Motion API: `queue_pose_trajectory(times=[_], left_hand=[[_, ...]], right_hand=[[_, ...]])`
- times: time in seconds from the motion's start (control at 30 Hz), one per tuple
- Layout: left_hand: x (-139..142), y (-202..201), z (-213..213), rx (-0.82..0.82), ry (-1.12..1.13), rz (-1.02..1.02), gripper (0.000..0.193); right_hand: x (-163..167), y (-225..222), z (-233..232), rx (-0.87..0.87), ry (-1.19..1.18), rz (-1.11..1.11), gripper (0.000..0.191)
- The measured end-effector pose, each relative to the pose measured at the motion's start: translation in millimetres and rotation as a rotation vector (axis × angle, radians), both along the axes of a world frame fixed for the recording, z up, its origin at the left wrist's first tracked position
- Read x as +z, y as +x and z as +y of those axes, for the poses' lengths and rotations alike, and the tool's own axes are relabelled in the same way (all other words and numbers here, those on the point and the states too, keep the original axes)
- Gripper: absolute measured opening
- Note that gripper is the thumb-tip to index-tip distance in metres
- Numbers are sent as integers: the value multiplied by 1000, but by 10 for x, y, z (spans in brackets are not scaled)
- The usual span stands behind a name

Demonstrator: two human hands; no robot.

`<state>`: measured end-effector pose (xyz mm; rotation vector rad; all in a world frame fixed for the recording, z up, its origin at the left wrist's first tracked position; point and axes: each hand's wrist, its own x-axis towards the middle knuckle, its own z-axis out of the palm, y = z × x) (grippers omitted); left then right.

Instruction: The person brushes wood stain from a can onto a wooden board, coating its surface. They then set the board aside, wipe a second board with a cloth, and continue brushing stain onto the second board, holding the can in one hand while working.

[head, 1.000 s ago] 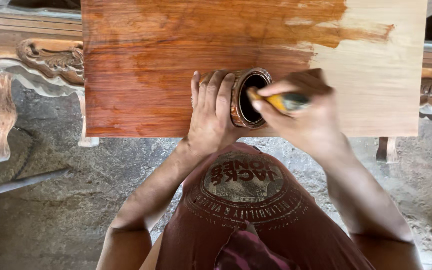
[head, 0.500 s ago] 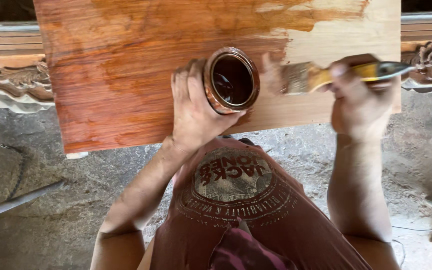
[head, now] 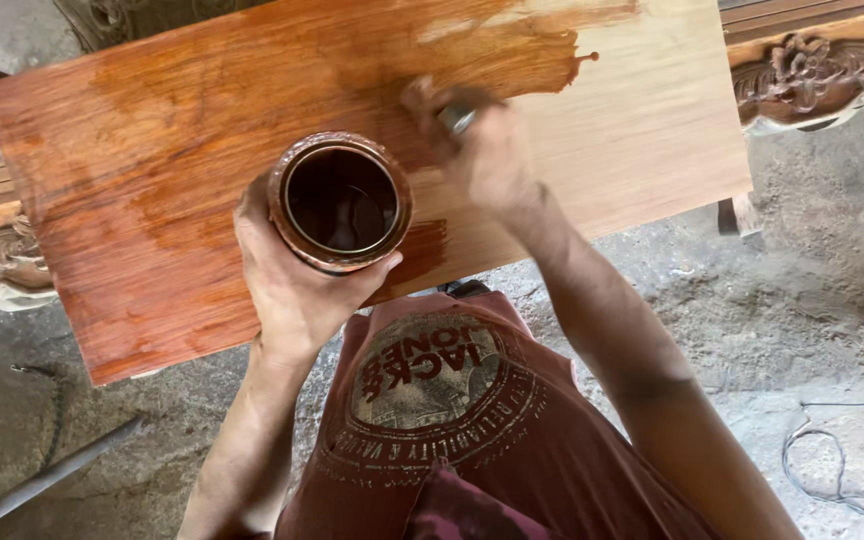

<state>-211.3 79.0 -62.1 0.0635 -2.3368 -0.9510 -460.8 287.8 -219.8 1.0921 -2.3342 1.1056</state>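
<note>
Nearest: maroon shirt (head: 452,420) with round printed emblem, lower centre of view. Two bare forearms rising from it toward the work.

Left hand (head: 287,285) wrapped around a can of stain (head: 340,200), fingers curled up its side, thumb at its near wall; firm hold. Can round, open-topped, rim and outside smeared red-brown, dark liquid inside. Held at the near edge of the wooden board (head: 652,130), roughly mid-length.

Right hand (head: 487,150) closed around a brush (head: 457,118), blurred by motion; only a glint of the metal ferrule showing, bristles not made out. Hand over the middle of the board, just beyond and right of the can, at the border between stained and bare wood.

Board: one flat rectangular panel, lying at a slight tilt in the view. Left and centre coated glossy reddish-brown, grain showing through; right end pale, unstained; ragged wet edge with one small drip near the far edge.

Beyond and below: grey dusty concrete floor (head: 812,260). Carved wooden furniture pieces (head: 812,70) at far right and another at left edge. Thin cable (head: 832,470) looped on floor, lower right. Metal rod (head: 42,480) lower left.

Count: two hands, one can, one brush, one board, two carved pieces in view.
</note>
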Motion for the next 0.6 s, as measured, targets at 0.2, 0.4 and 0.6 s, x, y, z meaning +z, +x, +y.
queue_pose_trajectory(times=[0.2,0.4,0.6], left_hand=[[58,101,-38,50,94,21,114],[6,127,-26,153,83,-59,112],[-40,64,58,200,49,-84,116]], right_hand=[[558,-1120,1536,107,-497,-341,20],[489,-1079,739,-163,-183,-171,18],[279,-549,-476,212,-74,69,13]])
